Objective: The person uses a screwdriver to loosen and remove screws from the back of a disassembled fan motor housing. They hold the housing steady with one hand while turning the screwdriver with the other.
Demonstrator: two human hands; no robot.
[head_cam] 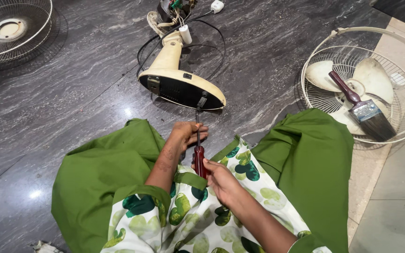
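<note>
My right hand [221, 180] has a closed grip on the screwdriver [198, 152] handle, left hand [187, 133] pinching the shaft to steady the tip at the tipped fan base [181, 86] on the floor [62, 107].

The person sits on the dark stone floor [48, 107], green cloth spread over both knees. The right hand [221, 180] grips the red handle of a screwdriver [199, 159], while the left hand [186, 133] pinches its thin shaft higher up. The tip meets the edge of a cream fan base [176, 84] lying on its side, black underside facing the person, cable [212, 47] looping behind it. To the right, a paintbrush [366, 112] rests on a fan grille [380, 93] holding the blades. Another grille [10, 28] lies far left.
</note>
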